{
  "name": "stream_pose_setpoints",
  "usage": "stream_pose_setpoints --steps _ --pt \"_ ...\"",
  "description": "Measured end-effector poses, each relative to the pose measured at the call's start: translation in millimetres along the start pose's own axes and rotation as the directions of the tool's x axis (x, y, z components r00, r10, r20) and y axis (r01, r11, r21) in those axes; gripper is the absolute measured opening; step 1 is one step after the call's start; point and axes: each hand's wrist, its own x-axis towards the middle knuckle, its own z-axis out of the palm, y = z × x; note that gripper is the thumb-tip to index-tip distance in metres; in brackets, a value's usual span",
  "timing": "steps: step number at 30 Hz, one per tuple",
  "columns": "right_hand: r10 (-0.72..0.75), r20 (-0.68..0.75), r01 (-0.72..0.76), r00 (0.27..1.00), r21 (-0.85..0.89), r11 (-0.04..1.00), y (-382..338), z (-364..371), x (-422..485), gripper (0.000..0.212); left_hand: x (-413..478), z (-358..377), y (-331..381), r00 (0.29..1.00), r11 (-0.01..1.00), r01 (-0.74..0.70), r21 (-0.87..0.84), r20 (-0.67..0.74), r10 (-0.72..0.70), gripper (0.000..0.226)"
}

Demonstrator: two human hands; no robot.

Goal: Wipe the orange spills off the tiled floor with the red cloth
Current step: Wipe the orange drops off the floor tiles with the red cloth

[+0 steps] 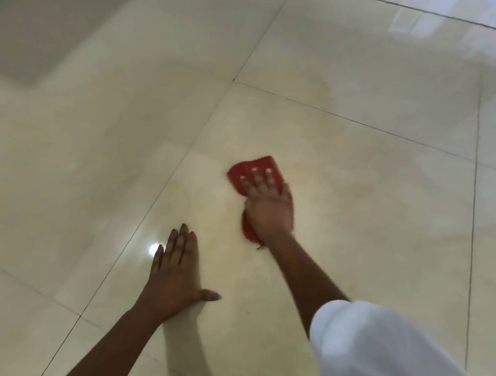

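Right hand (pixel 269 207) lies flat on the cloth (pixel 260 166), fingers straight and spread, palm pressing it to the floor (pixel 94 144); nothing is pinched. Left hand (pixel 173 274) is likewise flat with its fingers extended, braced on bare tile to the near left of the cloth and apart from it.

The cloth is bunched under the palm. Its long axis runs with the hand, from the wrist out past the fingertips.

I read a faint orange film (pixel 339 187) on the tile to the right of the cloth, and a paler trace just left of it. Blur leaves the edges uncertain.

Only the right hand is on the cloth. I judge the next stroke to be a sideways sweep to the right of the cloth, with pressure through the palm.
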Motion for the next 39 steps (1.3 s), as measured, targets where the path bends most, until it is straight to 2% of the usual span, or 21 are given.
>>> stream_pose_setpoints --steps 4,6,8,10,11,14,16,17,18,20,22,23,24,25,27,28,29,31,34,36,39 --pt "-0.312 0.113 0.314 0.943 -0.002 0.949 -69 33 -56 0.055 -36 5 -22 0.994 0.995 0.101 -0.003 -0.042 -0.101 0.149" --pt "-0.435 0.159 0.447 0.887 -0.049 0.893 -73 46 -108 0.056 -60 14 -34 0.992 0.99 0.125 -0.069 -0.021 -0.127 0.148" --pt "-0.498 0.181 0.514 0.848 -0.05 0.857 -53 51 -164 0.055 -78 23 -37 0.993 0.988 0.117 -0.103 0.004 -0.117 0.146" --pt "-0.51 0.178 0.524 0.841 -0.039 0.851 -16 47 -196 0.055 -90 27 -32 0.995 0.99 0.1 -0.095 0.028 -0.098 0.141" --pt "-0.478 0.148 0.491 0.866 -0.062 0.869 3 42 -193 0.056 -92 27 -29 0.996 0.992 0.085 -0.089 0.026 -0.083 0.138" --pt "-0.215 0.046 0.219 0.975 -0.119 0.968 29 19 -132 0.053 -83 24 -23 1.0 0.997 0.024 -0.068 0.002 -0.024 0.133" --pt "-0.064 -0.004 0.064 0.998 -0.061 0.996 15 8 -77 0.053 -78 23 -22 1.0 0.996 0.019 -0.086 -0.007 -0.02 0.134" --pt "-0.052 -0.005 0.052 0.999 -0.048 0.998 -1 8 -58 0.055 -77 23 -23 1.0 0.996 0.022 -0.089 -0.01 -0.023 0.133" --pt "-0.08 0.007 0.08 0.997 -0.05 0.996 -21 13 -47 0.055 -78 24 -25 0.999 0.995 0.032 -0.095 -0.018 -0.034 0.135" --pt "-0.233 0.067 0.236 0.97 -0.044 0.971 -60 25 -50 0.055 -83 26 -29 0.997 0.99 0.067 -0.125 -0.022 -0.071 0.14" --pt "-0.441 0.135 0.449 0.887 -0.032 0.893 -77 38 -69 0.053 -87 29 -34 0.996 0.988 0.092 -0.127 -0.006 -0.093 0.145" --pt "-0.496 0.149 0.506 0.856 -0.036 0.862 -74 39 -72 0.053 -87 29 -35 0.995 0.988 0.097 -0.121 -0.007 -0.099 0.147" --pt "-0.499 0.143 0.509 0.855 -0.048 0.859 -68 36 -66 0.052 -86 29 -36 0.995 0.988 0.096 -0.117 -0.007 -0.097 0.147" --pt "-0.443 0.123 0.453 0.888 -0.067 0.889 -62 33 -54 0.052 -85 29 -36 0.996 0.989 0.093 -0.118 -0.005 -0.094 0.147" --pt "-0.262 0.076 0.268 0.962 -0.074 0.961 -56 23 -25 0.052 -83 29 -35 0.995 0.987 0.102 -0.127 -0.009 -0.104 0.147" --pt "-0.203 0.075 0.209 0.976 -0.073 0.975 -59 20 -18 0.052 -84 29 -36 0.994 0.986 0.109 -0.129 -0.002 -0.11 0.146" --pt "-0.208 0.079 0.213 0.975 -0.071 0.974 -67 19 -17 0.052 -86 29 -38 0.993 0.985 0.119 -0.128 0.002 -0.12 0.145" --pt "-0.36 0.109 0.368 0.926 -0.055 0.928 -86 25 -37 0.051 -92 31 -42 0.989 0.981 0.146 -0.13 -0.012 -0.148 0.147" --pt "-0.571 0.192 0.574 0.798 0.045 0.818 -95 43 -110 0.05 -104 37 -47 0.981 0.961 0.179 -0.209 -0.037 -0.19 0.149" --pt "-0.614 0.205 0.617 0.762 0.059 0.785 -80 54 -161 0.048 -113 39 -44 0.982 0.946 0.167 -0.279 -0.037 -0.185 0.148" --pt "-0.596 0.241 0.614 0.766 -0.002 0.789 -30 47 -217 0.052 -117 41 -25 0.998 0.973 0.066 -0.219 -0.004 -0.068 0.147"
